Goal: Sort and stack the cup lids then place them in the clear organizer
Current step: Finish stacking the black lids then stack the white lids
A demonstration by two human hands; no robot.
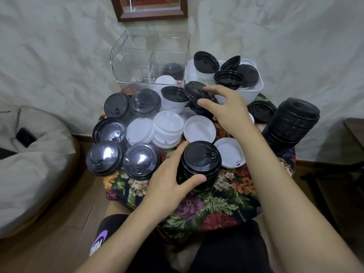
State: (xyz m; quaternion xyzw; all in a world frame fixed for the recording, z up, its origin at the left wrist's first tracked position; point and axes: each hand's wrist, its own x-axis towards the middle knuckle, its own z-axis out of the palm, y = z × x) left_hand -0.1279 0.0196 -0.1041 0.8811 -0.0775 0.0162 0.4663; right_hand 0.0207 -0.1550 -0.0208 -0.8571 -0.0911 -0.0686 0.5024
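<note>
Black and white cup lids lie scattered over a small table with a floral cloth (216, 205). My left hand (169, 182) grips a short stack of black lids (201, 164) near the front, thumb and fingers curled round its side. My right hand (226, 107) reaches further back and pinches a tilted black lid (194, 90) between fingertips and thumb. The clear organizer (149, 58) stands at the back, with a few black lids showing through its right compartment. A tall leaning stack of black lids (291, 125) sits at the right edge.
A white tub (254, 89) with more black lids stands at the back right, next to the organizer. Loose white lids (167, 127) lie mid-table; single black lids (104, 154) spread along the left. A grey beanbag (35, 164) with a phone is on the left.
</note>
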